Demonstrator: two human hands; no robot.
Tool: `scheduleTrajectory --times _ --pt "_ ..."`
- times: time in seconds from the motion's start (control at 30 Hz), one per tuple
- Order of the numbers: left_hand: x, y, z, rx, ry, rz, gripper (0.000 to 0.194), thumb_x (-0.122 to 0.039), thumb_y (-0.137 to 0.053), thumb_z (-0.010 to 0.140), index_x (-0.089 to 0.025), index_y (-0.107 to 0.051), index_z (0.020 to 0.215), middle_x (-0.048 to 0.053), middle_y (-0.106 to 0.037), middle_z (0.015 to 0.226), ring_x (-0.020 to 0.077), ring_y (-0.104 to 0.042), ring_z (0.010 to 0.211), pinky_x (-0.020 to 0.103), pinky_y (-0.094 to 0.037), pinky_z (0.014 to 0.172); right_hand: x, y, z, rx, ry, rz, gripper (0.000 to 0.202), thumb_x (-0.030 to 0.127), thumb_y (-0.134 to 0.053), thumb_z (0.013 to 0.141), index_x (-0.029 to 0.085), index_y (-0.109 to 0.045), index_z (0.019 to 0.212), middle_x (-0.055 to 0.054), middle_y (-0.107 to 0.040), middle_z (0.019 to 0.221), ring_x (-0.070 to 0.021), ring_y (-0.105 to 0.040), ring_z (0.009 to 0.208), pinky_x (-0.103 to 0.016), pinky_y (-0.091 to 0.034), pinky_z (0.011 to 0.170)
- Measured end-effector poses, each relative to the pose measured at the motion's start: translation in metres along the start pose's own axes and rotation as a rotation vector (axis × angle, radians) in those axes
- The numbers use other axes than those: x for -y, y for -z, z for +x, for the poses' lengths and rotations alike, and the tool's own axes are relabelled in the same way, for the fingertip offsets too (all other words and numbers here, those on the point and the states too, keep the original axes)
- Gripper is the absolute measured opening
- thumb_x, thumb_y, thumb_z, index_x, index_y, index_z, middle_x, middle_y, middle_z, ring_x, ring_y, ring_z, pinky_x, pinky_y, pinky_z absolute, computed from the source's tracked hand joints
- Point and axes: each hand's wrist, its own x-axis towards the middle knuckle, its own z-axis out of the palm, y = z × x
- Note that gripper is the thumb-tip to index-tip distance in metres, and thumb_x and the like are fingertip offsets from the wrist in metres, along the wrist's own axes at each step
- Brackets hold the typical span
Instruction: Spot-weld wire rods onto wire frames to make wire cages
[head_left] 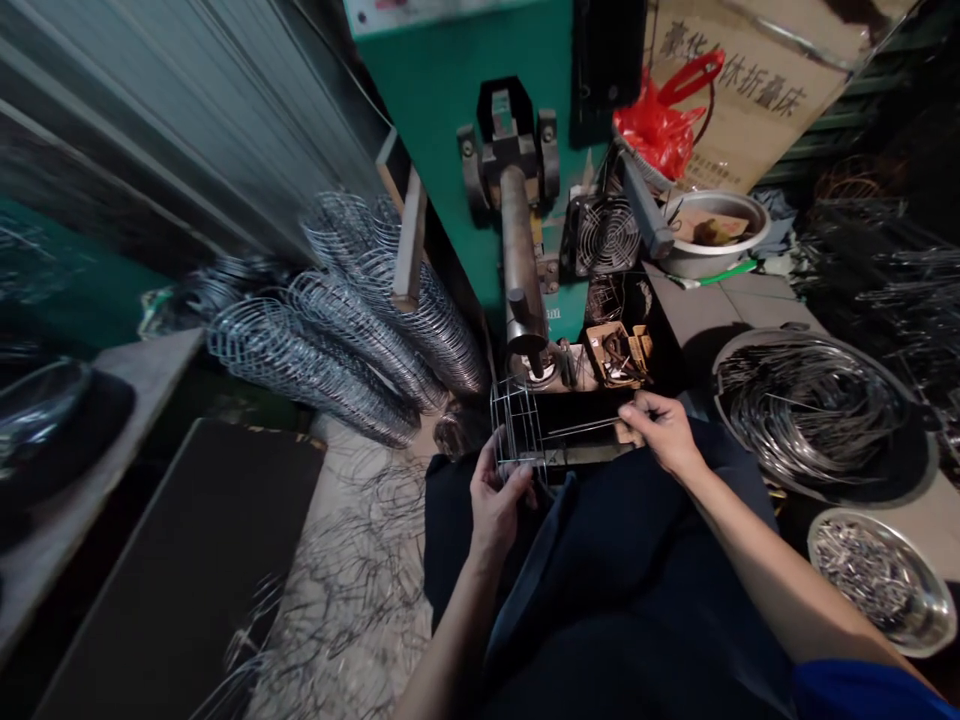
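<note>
A small wire basket (pixel 517 420) made of thin metal rods is tilted over my lap, close to the tip of a green machine (pixel 431 110). Fingers and thumb of my left hand (pixel 499 495) are closed round its near side. Out to the right, my right hand (pixel 660 430) pinches the end of a thin metal wire (pixel 581 430), which stretches left toward the basket. Whether the wire touches the basket I cannot tell. Just beyond the basket, the machine's round steel arm (pixel 523 260) ends above a lower electrode (pixel 540 372).
Stacks of wire baskets (pixel 337 350) lean at the left, with loose wire rings (pixel 352 560) scattered on the floor. To the right are a round tray of bent wires (pixel 810 410), a bowl of small metal parts (pixel 870 575), a metal basin (pixel 720 235) and a fan (pixel 606 235).
</note>
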Motion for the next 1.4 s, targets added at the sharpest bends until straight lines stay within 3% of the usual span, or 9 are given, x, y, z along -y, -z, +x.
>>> scheduleTrajectory --times 0.33,0.77,1.4 --pt "0.000 -0.009 0.024 -0.030 -0.025 -0.007 0.081 -0.033 -0.080 0.074 -0.019 -0.042 0.144 -0.010 -0.050 0.058 0.0061 -0.049 0.045 0.018 -0.045 0.045 0.000 -0.020 0.039 0.021 0.153 -0.120 0.059 0.056 -0.076 0.074 0.021 -0.034 0.052 0.004 -0.029 0.055 -0.0118 -0.026 0.054 -0.028 -0.022 0.052" --pt "-0.005 -0.015 0.052 -0.019 -0.015 -0.034 0.087 -0.037 -0.082 0.071 -0.017 -0.039 0.145 -0.010 -0.049 0.056 0.0068 -0.050 0.043 0.018 -0.046 0.044 -0.012 -0.019 0.072 0.022 0.161 -0.152 0.058 0.052 -0.075 0.074 0.021 -0.030 0.054 0.005 -0.026 0.057 -0.0117 -0.024 0.056 -0.028 -0.020 0.055" --pt "-0.011 -0.025 0.074 -0.006 -0.043 -0.026 0.094 -0.039 -0.082 0.070 -0.012 -0.035 0.147 -0.011 -0.047 0.053 0.0089 -0.050 0.043 0.019 -0.045 0.039 -0.010 -0.013 0.089 -0.013 0.172 -0.220 0.060 0.062 -0.074 0.073 0.021 -0.035 0.052 0.004 -0.030 0.055 -0.0121 -0.028 0.055 -0.027 -0.024 0.054"
